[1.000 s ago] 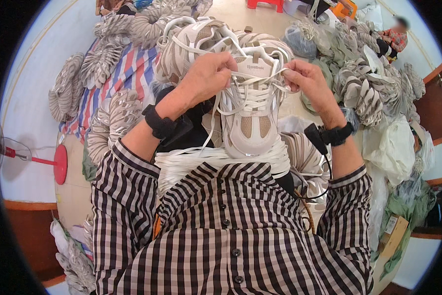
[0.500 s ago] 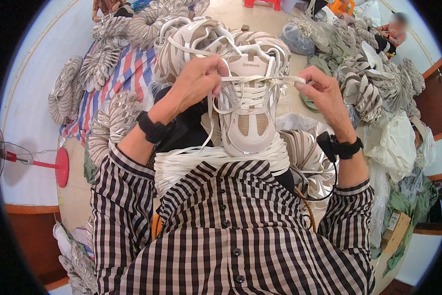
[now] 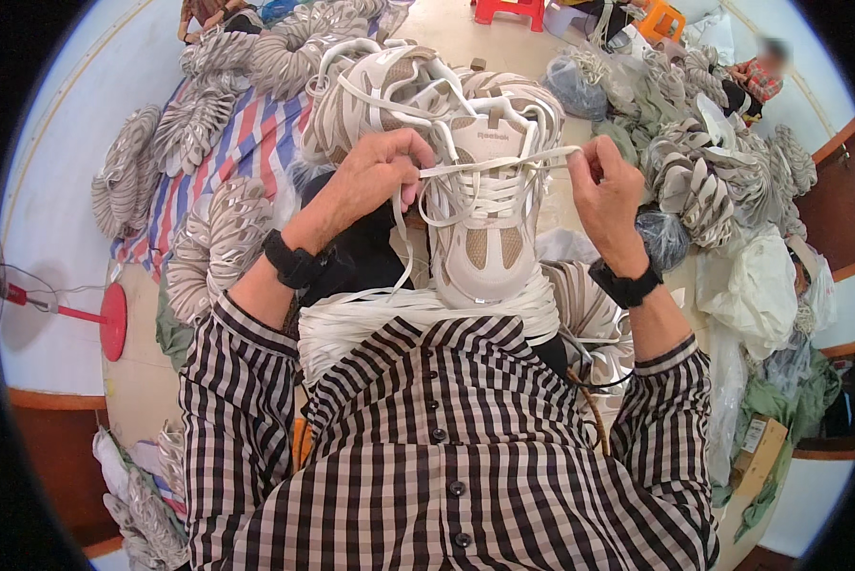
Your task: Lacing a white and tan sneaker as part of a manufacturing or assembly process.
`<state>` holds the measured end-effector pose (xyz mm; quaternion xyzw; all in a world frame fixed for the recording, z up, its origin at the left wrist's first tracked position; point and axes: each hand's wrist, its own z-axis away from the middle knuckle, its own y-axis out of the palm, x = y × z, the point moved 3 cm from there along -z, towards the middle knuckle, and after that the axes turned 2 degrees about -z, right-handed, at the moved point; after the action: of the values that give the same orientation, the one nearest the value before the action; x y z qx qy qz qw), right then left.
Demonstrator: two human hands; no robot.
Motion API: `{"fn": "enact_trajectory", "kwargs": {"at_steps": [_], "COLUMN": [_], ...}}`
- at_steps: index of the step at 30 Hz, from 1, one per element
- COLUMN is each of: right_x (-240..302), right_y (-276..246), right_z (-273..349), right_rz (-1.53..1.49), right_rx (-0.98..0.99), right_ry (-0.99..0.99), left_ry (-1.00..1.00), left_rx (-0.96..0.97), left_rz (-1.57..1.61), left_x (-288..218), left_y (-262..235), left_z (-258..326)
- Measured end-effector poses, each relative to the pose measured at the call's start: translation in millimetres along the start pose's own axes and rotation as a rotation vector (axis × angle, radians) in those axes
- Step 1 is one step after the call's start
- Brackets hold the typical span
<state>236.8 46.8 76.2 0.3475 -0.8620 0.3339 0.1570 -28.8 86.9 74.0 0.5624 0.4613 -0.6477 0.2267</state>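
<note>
A beige and white sneaker (image 3: 485, 257) rests on my lap, toe toward me, laced across its tongue. My left hand (image 3: 375, 176) pinches one part of the cream shoelace (image 3: 496, 164) at the sneaker's left side. On the other side my right hand (image 3: 606, 195) is closed on the lace near its end. Between them the lace stretches over the tongue, crossed or looped around itself. A loose lace length hangs below my left hand. A bundle of white shoelaces (image 3: 351, 328) lies across my lap under the toe.
More sneakers (image 3: 375, 90) are heaped just beyond. Bundled shoe uppers (image 3: 127, 171) lie on a striped sheet (image 3: 223, 143) at left, with others (image 3: 703, 186) at right. White plastic bags (image 3: 756, 285) and a cardboard box (image 3: 758, 452) are right. Other people (image 3: 760, 76) sit farther off.
My right hand has come nearer me and turned, its lace end still pinched. My left hand has shifted slightly left and down with its part of the lace.
</note>
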Motion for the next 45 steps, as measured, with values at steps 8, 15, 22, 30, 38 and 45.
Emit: {"fn": "enact_trajectory", "kwargs": {"at_steps": [8, 15, 22, 30, 38, 45], "right_x": [-10, 9, 9, 16, -1, -12], "right_y": [16, 2, -12, -10, 7, 30], "right_z": [5, 17, 26, 32, 0, 5], "right_rz": [-0.244, -0.27, -0.126, 0.157, 0.35, -0.144], "right_rx": [-0.088, 0.184, 0.642, 0.504, 0.041, -0.036], "right_ry": [0.166, 0.0, 0.027, -0.229, -0.238, 0.152], "left_ry": [0.008, -0.084, -0.093, -0.122, -0.129, -0.099], "left_rx": [0.024, 0.019, 0.025, 0.017, 0.034, 0.048], "left_rz": [0.129, 0.241, 0.275, 0.278, 0.29, 0.528], "left_x": [-3, 6, 7, 15, 10, 5], "left_y": [-2, -11, -8, -8, -8, -12], "left_z": [12, 18, 17, 16, 21, 32]}}
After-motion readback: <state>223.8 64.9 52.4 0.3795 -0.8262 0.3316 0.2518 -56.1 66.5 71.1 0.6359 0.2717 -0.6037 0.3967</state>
